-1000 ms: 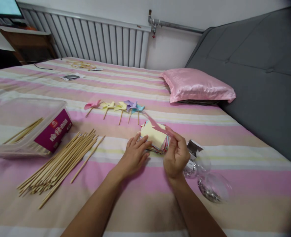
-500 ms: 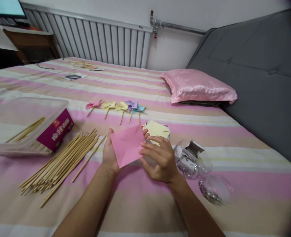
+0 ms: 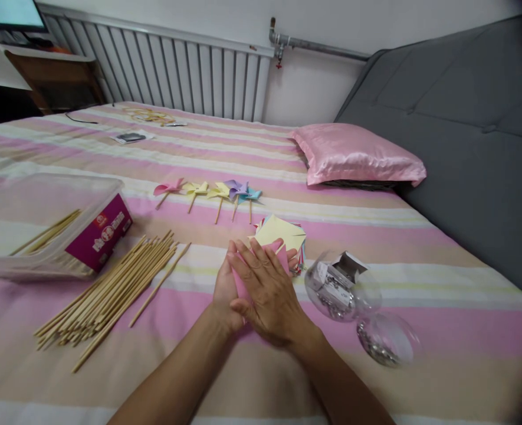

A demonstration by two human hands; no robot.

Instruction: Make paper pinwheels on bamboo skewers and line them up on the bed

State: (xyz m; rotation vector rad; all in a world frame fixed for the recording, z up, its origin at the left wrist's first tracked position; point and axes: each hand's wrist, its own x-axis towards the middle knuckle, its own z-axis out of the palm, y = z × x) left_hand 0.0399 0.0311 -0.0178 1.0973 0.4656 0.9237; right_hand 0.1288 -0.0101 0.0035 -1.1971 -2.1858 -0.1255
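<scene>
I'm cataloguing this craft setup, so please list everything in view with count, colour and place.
pink paper: one, pink, pressed between both palms
paper stack: one, mixed colours, yellow on top, just beyond the hands
pinwheels: five, pink, two yellow, purple, blue, in a row farther up the bed
bamboo sticks: a loose pile, tan, left of the hands
plastic box: one, clear with magenta label, far left, a few sticks inside
clear containers: two, holding small silvery pieces, right of the hands
pillow: one, pink satin, by the grey headboard
left hand: under the paper
right hand: flat on top
</scene>
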